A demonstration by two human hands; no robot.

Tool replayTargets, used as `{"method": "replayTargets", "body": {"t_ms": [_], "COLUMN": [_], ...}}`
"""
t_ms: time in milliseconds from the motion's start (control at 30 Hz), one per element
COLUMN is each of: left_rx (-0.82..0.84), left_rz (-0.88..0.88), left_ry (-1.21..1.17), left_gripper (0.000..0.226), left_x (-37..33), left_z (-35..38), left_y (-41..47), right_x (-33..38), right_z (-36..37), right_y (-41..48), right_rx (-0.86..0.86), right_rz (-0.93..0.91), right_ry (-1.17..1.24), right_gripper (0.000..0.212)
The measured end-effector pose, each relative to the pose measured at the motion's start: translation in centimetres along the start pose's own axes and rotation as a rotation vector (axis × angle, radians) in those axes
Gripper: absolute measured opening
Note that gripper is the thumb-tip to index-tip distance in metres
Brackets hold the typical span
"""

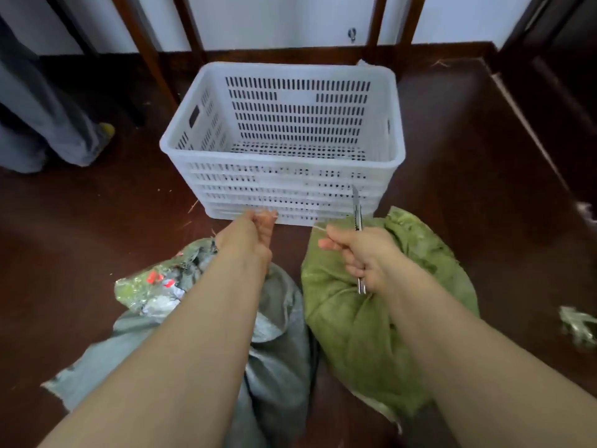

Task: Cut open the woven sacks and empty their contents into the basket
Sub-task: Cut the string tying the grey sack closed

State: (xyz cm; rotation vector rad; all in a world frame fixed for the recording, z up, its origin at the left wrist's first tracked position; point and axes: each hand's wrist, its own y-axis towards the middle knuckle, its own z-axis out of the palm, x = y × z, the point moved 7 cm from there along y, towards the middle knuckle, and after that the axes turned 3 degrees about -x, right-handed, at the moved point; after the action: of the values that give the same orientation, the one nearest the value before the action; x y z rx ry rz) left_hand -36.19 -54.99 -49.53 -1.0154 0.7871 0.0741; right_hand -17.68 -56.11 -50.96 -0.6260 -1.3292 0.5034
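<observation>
A white slotted plastic basket (284,176) stands on the dark floor ahead of me, with nothing visible inside. Two woven sacks lie in front of it: a grey one (281,344) under my left arm, with crumpled plastic wrappers (151,286) at its left, and a green one (355,324) under my right arm. My right hand (361,253) grips a utility knife (357,218), blade up, and pinches a thin pale string. My left hand (255,231) is curled just before the basket's front wall; what it holds is too small to tell.
Someone's grey trouser legs and a yellow shoe (106,129) stand at the far left. Dark wooden furniture legs (145,53) rise behind the basket against a white wall. A scrap of crumpled plastic (578,321) lies on the floor at the right.
</observation>
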Motion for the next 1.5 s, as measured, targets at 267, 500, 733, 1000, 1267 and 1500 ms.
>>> {"method": "replayTargets", "body": {"t_ms": [267,500,733,1000,1267,1500], "left_rx": [0.197,0.406,0.566,0.656,0.638,0.457], "left_rz": [-0.24,-0.361,-0.404,-0.467,-0.536,-0.4], "left_ry": [0.588,0.983,1.21,1.384,1.434,1.524], "left_gripper": [0.036,0.017,0.014,0.018,0.01,0.01], "left_x": [10.1,22.8,35.0,47.0,56.1,59.3], "left_z": [6.3,11.8,18.7,26.1,35.0,37.5], "left_y": [-12.9,-28.9,-42.4,-48.9,-46.5,-37.4], "right_x": [-0.2,-1.8,-1.9,-1.0,0.6,1.9], "right_z": [-16.8,-32.0,-47.4,-60.7,-70.0,-70.2], "right_y": [-9.8,-23.2,-33.0,-35.5,-27.4,-15.4], "right_rx": [-0.319,-0.686,-0.945,-1.155,-1.23,-0.948], "right_rz": [0.126,0.114,0.143,0.225,0.346,0.296], "right_ry": [0.28,0.743,0.893,0.839,0.709,0.377], "right_gripper": [0.014,0.019,0.015,0.019,0.03,0.029]}}
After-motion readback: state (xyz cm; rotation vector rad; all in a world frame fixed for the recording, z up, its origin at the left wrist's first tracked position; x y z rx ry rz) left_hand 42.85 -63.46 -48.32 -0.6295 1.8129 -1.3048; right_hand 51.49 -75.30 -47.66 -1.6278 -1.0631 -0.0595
